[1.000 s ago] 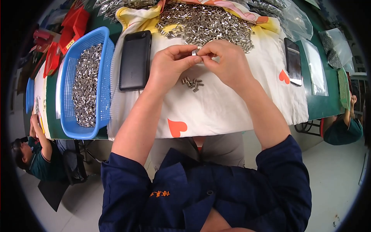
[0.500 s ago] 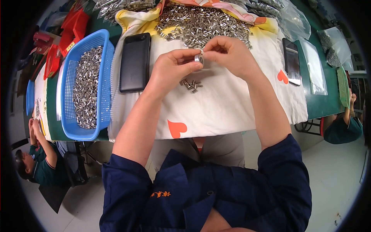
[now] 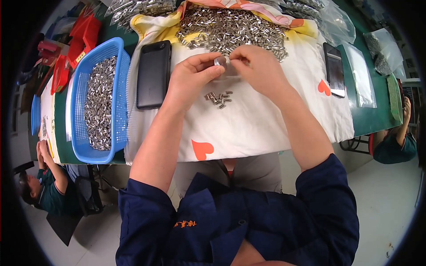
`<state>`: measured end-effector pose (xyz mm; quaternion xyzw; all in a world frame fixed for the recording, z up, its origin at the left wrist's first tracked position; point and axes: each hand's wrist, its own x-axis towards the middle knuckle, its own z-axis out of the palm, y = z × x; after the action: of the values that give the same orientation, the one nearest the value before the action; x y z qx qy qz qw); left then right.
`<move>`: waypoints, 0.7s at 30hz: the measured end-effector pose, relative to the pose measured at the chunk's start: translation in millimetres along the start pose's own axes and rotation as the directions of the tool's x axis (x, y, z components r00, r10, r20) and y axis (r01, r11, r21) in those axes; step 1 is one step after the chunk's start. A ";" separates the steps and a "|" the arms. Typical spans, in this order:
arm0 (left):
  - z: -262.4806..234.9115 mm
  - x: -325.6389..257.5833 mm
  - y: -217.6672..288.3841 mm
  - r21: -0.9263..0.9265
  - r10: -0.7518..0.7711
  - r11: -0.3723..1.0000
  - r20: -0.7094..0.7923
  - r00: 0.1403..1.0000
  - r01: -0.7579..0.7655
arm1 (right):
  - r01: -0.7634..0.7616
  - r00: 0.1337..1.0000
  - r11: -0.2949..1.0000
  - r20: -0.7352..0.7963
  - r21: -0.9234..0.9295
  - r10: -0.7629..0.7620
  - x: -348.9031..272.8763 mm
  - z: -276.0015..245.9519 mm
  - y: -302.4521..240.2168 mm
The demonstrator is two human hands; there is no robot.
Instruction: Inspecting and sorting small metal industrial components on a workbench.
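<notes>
A thick, shiny round metal piece [image 3: 218, 62] is pinched between the thumb and fingers of my left hand [image 3: 190, 76]. Close beside it, my right hand [image 3: 258, 68] has its thumb and forefinger drawn together; whatever may be between them is too small or hidden to name. Both hands hover over a white cloth [image 3: 262, 133]. Below them on the cloth lies a small group of short metal cylinders [image 3: 217, 98]. Past my fingers spreads a large heap of similar cylinders [image 3: 239, 33].
On my left stand a blue plastic basket [image 3: 120, 137] filled with metal cylinders and a black phone-like case [image 3: 153, 75]. At right lie a phone [image 3: 335, 71] and clear plastic bags [image 3: 360, 77]. Red bins [image 3: 84, 35] stand far left. Other people sit at both sides.
The round metal piece has shifted left and turned in my left hand. My right hand has moved slightly left, its fingers still close to the piece.
</notes>
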<state>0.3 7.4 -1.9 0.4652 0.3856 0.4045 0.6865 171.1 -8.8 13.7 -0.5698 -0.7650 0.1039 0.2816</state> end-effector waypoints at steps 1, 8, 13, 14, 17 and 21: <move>-1.6 -0.7 -0.3 -0.006 0.001 1.000 0.001 1.000 -0.001 | -0.103 0.994 0.962 0.047 0.251 0.094 0.8 -8.0 -6.8; -1.4 -0.5 -1.5 -0.012 -0.014 1.000 0.050 0.999 0.014 | -0.080 0.997 0.903 0.046 0.422 0.066 -4.1 -9.9 -9.7; 2.4 -0.2 -2.6 0.074 0.005 0.997 0.036 0.999 -0.008 | 0.104 0.992 0.974 -0.092 0.200 -0.087 -7.2 -3.9 -9.1; 0.9 -0.1 -2.9 0.076 0.005 0.997 0.036 0.999 -0.008 | 0.085 0.994 0.964 -0.083 0.250 -0.066 -6.5 -3.7 -9.0; -0.7 0.2 -3.4 0.056 -0.002 0.998 0.057 0.998 -0.001 | -0.128 0.989 0.863 0.122 0.489 0.078 -3.3 -13.3 -2.8; 1.2 -1.8 -3.6 0.119 -0.035 0.993 0.072 0.997 0.026 | -0.218 0.962 0.849 0.253 0.481 0.103 -1.2 -16.2 0.3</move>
<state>1.4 4.5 -4.7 0.5136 0.3903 0.3530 0.6777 180.5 -12.4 26.5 -0.5238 -0.6867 0.3851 0.3253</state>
